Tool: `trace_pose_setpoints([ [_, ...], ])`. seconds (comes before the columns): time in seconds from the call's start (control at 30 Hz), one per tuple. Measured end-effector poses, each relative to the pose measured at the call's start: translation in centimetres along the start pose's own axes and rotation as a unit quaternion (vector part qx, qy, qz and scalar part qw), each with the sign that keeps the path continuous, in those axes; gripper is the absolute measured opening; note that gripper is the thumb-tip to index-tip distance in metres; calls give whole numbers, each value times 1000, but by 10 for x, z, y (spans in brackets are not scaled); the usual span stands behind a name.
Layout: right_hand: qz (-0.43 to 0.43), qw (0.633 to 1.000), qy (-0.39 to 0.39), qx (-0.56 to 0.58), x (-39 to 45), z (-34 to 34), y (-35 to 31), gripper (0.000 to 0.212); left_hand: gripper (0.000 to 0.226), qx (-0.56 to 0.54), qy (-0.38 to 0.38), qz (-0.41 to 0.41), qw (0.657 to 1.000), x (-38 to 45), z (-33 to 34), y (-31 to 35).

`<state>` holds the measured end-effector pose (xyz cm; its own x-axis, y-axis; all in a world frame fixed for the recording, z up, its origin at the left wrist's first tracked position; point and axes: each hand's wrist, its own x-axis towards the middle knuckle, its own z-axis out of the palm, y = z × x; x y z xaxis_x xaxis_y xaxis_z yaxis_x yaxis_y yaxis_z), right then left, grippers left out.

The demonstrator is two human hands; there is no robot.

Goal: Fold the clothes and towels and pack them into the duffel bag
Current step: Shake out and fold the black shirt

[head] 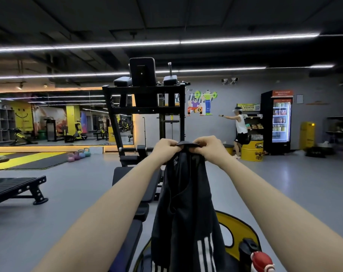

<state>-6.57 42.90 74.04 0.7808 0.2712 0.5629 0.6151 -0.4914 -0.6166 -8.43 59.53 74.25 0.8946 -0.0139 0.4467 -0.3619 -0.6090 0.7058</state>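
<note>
A black garment (183, 203) with white stripes near its lower end hangs straight down in front of me. My left hand (163, 147) and my right hand (208, 146) pinch its top edge close together at chest height, arms stretched forward. Under the cloth sits a black and yellow duffel bag (239, 230), partly hidden by the hanging fabric. The bag's inside cannot be seen.
A black padded bench (135, 185) runs below my arms toward a tall black gym machine (145, 107). A black bottle with a red and white figure (255, 256) stands by the bag. Another bench (15, 189) is at left. A person exercises by yellow drums (252, 151).
</note>
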Motion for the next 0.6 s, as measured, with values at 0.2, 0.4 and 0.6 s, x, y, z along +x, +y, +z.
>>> trace_pose_setpoints([
  [0.2,-47,997,53,-32,0,-14,2,14,15,28,-62,19,997,-1,-11,-8],
  [0.4,-44,990,123,-52,4,-15,3,21,39,63,-174,-68,980,-13,-9,-51],
  [0.6,-1,989,138,-53,9,-32,14,22,15,-47,-107,-98,988,-17,-25,-70],
])
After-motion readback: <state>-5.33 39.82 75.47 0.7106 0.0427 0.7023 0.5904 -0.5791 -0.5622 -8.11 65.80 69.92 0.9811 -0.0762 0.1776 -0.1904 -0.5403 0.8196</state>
